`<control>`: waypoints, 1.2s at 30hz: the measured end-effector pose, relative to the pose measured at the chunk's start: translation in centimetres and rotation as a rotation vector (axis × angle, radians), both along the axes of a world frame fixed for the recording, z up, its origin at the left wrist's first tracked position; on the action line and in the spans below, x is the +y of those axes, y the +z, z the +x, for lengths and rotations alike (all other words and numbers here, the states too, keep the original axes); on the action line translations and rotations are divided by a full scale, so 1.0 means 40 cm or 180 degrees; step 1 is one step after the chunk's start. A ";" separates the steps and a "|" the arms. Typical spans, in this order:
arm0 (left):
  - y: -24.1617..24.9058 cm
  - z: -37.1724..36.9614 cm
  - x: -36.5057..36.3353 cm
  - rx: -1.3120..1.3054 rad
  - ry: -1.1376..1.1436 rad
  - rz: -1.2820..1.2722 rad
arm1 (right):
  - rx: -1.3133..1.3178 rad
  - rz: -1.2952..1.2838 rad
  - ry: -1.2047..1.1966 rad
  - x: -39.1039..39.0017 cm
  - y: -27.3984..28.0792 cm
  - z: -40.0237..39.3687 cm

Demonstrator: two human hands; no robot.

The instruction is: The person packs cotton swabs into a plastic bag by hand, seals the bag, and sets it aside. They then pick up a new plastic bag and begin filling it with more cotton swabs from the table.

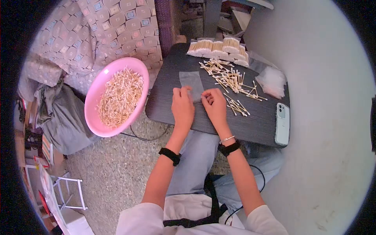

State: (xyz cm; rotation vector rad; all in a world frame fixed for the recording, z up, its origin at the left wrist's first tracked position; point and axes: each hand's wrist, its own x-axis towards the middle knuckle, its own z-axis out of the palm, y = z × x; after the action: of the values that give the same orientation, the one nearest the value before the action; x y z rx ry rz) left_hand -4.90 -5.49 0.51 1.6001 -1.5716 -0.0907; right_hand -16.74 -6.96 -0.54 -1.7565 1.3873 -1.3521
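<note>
A small transparent plastic bag (191,80) lies flat on the dark table, its near edge toward me. My left hand (183,107) has its curled fingers on the bag's near left edge. At the near right corner, my right hand (215,105) pinches the plastic between thumb and fingers. No swabs show inside the bag. Loose cotton swabs (232,79) are scattered just beyond and to the right of my right hand, with a few (237,107) beside it. Filled bags of cotton swabs (217,47) are stacked along the table's far edge.
A pink basin (90,102) heaped with cotton swabs stands left of the table (164,84). A pile of transparent bags (271,83) and a phone (282,124) lie at the table's right side, near the wall (325,117). A grey sack (66,117) sits farther left.
</note>
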 end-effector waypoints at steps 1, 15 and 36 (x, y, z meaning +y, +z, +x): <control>-0.002 0.001 -0.007 -0.0047 0.0027 -0.0063 | 0.0017 -0.0007 -0.0025 -0.001 0.005 -0.002; -0.014 0.006 -0.010 -0.0184 -0.0167 -0.0246 | -0.0105 -0.0527 0.0599 -0.003 0.010 0.001; 0.025 -0.027 0.031 -0.0692 -0.1386 -0.0664 | 0.2389 -0.0464 -0.0424 0.103 -0.009 -0.222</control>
State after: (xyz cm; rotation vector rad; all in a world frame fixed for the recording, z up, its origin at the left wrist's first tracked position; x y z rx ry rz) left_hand -5.98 -4.24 1.51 1.1170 -2.0091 0.0140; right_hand -25.60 -2.82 -0.91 -2.4527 1.8389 -0.8880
